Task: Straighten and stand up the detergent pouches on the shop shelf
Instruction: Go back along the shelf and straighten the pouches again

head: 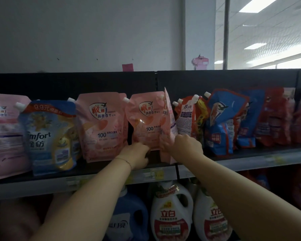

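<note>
Fingertips of both hands were hidden behind the pouch bottoms. The left hand [135, 154] curled under the glossy pink spouted detergent pouch [146, 122] at the black metal shelf's [250, 153] front edge. The right hand [187, 145] gripped the side-turned pink pouch [169, 117] touching it.

Left hand [137, 154] hides its fingertips under the pink pouch [146, 119], right hand [186, 145] tucks its own behind the side-on pouch [169, 122]; leftmost pouch [2, 133] runs off frame, red pouches [276, 115] far right blur (price labels [155, 174] unreadable too).

Thin chain bracelet [128, 162] on left wrist
</note>
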Demonstrator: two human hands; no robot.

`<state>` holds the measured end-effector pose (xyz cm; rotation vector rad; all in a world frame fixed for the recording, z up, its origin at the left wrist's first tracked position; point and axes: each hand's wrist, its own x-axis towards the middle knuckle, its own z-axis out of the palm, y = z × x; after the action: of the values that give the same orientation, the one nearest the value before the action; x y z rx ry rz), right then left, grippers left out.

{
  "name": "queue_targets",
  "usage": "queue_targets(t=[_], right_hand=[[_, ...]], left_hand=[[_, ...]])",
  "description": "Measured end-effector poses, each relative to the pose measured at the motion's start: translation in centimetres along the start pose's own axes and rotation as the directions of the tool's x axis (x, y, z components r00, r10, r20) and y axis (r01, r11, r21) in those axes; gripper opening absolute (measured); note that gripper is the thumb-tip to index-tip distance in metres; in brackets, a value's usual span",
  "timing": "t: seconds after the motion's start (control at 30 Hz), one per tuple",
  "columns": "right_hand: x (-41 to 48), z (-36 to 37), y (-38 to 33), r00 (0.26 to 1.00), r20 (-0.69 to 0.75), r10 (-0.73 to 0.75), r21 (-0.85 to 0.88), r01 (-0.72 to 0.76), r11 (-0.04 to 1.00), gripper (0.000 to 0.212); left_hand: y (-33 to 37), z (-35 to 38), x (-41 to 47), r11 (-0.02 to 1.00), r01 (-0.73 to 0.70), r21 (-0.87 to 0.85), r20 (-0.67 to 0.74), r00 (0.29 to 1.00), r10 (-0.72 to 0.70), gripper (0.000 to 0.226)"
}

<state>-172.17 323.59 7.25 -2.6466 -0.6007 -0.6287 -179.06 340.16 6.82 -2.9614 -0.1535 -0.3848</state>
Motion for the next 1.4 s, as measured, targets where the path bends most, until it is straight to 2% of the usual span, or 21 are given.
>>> queue_targets(t=[0.1, 0.17, 0.23, 0.37, 0.47, 0.57, 0.7, 0.8, 0.93, 0.97, 1.1, 1.27, 1.33, 1.4], right_hand=[[1.2, 1.3, -0.3, 0.986, 0.132, 0.099, 0.200, -0.124, 0.972, 0.066], [1.7, 2.0, -0.7, 0.982, 0.178, 0.067, 0.385, -0.133, 0.913, 0.053], [1.5, 2.3, -1.0, 0.991, 0.112, 0.074, 0.514, -0.122, 0.849, 0.041], [0.4, 3.1, -1.4, 0.998, -0.012, 0.064, 0.597, -0.044, 0.801, 0.044], [0.0, 3.2, -1.0, 0.998, -0.059, 0.034, 0.730, 0.020, 0.683, 0.041], [-0.3, 3.1, -0.5, 0.994, -0.105, 0.002, 0.820, 0.085, 0.566, 0.038], [0.4, 2.3, -0.9, 0.974, -0.213, 0.077, 0.852, 0.147, 0.502, 0.025], [1.0, 1.0, -1.0, 0.965, -0.262, 0.031, 0.854, 0.217, 0.473, 0.026], [1.2, 0.3, -1.3, 0.941, -0.311, -0.129, 0.815, 0.334, 0.473, 0.025], [1.2, 0.3, -1.5, 0.932, -0.322, -0.165, 0.807, 0.361, 0.467, 0.024], [1.2, 0.7, -1.9, 0.923, -0.331, -0.197, 0.827, 0.384, 0.411, 0.021], [1.4, 1.8, -1.8, 0.924, -0.339, -0.174, 0.835, 0.381, 0.396, 0.022], [1.5, 1.8, -1.7, 0.922, -0.338, -0.191, 0.834, 0.387, 0.393, 0.022], [1.6, 1.8, -1.6, 0.914, -0.338, -0.225, 0.831, 0.402, 0.384, 0.022]], left_hand=[[0.5, -0.6, -0.9, 1.000, -0.016, 0.023, 0.009, 1.000, 0.016, 0.034], [0.9, -0.9, -1.4, 0.998, -0.039, 0.046, 0.016, 0.999, 0.038, 0.034], [1.4, -0.9, -1.8, 0.996, -0.063, 0.070, 0.019, 0.998, 0.062, 0.036], [1.8, -0.5, -2.1, 0.996, -0.058, 0.070, 0.078, 0.996, 0.053, 0.043], [1.6, -0.2, -2.3, 0.998, -0.040, 0.055, 0.127, 0.991, 0.033, 0.046], [0.9, 0.0, -2.6, 1.000, -0.013, 0.006, 0.142, 0.990, 0.012, 0.049], [0.1, 0.0, -2.3, 0.983, 0.086, -0.164, 0.145, 0.987, -0.062, 0.060], [-0.3, 0.2, -1.9, 0.902, 0.173, -0.395, 0.118, 0.984, -0.136, 0.074], [-0.3, 0.0, -2.0, 0.630, 0.156, -0.760, 0.024, 0.977, -0.212, 0.078], [-0.5, 0.1, -2.0, 0.589, 0.145, -0.795, 0.013, 0.975, -0.222, 0.089], [-1.1, 0.5, -1.4, 0.548, 0.203, -0.811, 0.043, 0.956, -0.291, 0.127], [-0.8, 1.0, -0.3, 0.410, 0.161, -0.898, 0.016, 0.942, -0.336, 0.144], [-0.6, 1.4, 0.0, 0.396, 0.135, -0.908, -0.008, 0.941, -0.338, 0.135], [-0.8, 2.2, 0.3, 0.392, 0.113, -0.913, -0.029, 0.941, -0.338, 0.142]])
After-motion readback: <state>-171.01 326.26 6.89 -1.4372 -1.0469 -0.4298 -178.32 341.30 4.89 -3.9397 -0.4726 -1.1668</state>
